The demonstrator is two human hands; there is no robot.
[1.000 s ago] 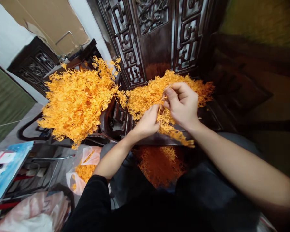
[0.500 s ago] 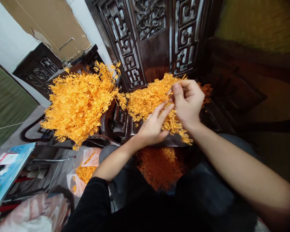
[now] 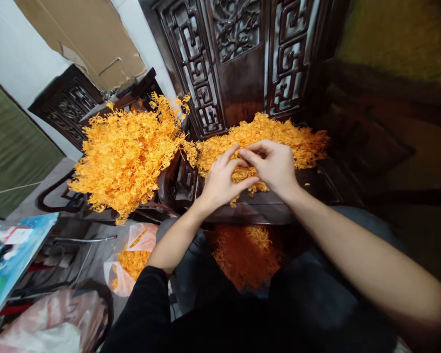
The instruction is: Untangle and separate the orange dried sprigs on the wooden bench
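Observation:
A long heap of orange, frilly sprigs [image 3: 279, 131] lies on the dark wooden seat [image 3: 308, 189] in the middle. Over its front edge my left hand [image 3: 224, 179] has its thumb and fingers curved apart, with orange sprigs showing between them. Close beside it, my right hand [image 3: 275, 164] has thumb and index finger pinched together near the left fingertips; what they hold is too small to make out. To the left, a larger orange pile [image 3: 121, 162] bulges over the chair's armrest.
Carved dark wood panels [image 3: 240, 83] rise behind the seat. At lower left are an open plastic bag [image 3: 127, 282] with orange pieces, a blue printed board [image 3: 25, 250] and a pinkish bag [image 3: 59, 318]. More orange material [image 3: 246, 255] lies below the seat's front edge.
My right hand has moved down and left from the top of the heap, and the sprig hanging beneath it no longer shows there. My left hand has shifted slightly left and up.

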